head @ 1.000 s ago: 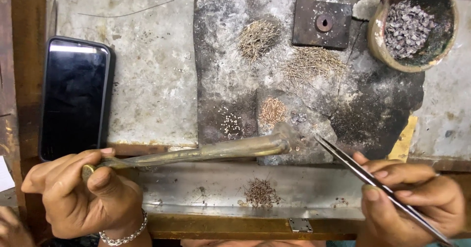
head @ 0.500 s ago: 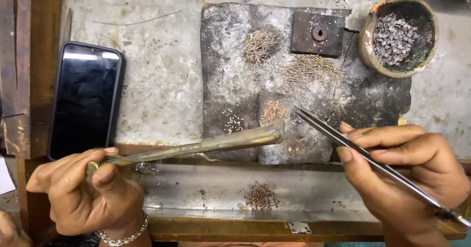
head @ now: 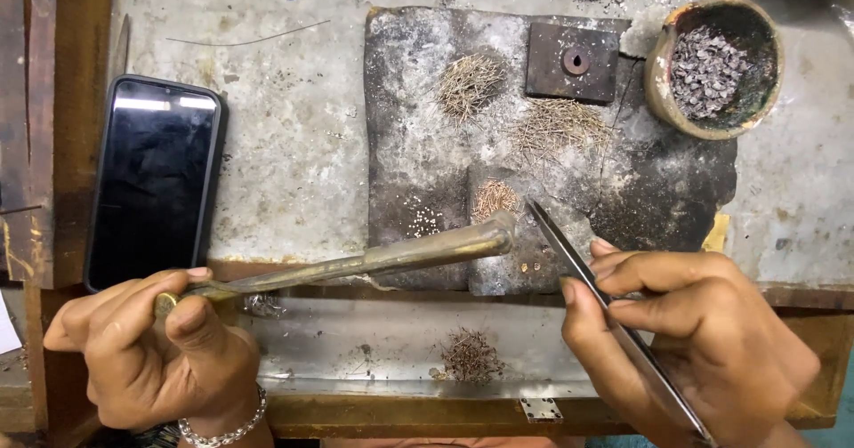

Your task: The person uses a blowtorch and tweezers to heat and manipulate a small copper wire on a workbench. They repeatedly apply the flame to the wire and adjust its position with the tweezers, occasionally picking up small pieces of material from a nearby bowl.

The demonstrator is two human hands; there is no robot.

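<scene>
Bench [head: 294,145] bare between phone [head: 153,181] and charred slab [head: 418,145]; right side blocked by clay bowl [head: 713,65]; slab crowded by wire heaps [head: 470,83].

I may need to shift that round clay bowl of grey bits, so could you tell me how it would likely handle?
The clay bowl looks thick-walled, so probably stiff and fairly heavy. Its chipped rim suggests brittleness. The loose grey bits could spill if tipped.

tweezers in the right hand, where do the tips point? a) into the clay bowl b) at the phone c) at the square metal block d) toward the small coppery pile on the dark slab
d: the tweezers in the right hand have their tips just beside the coppery pile on the dark slab, close to the blowpipe end.
</scene>
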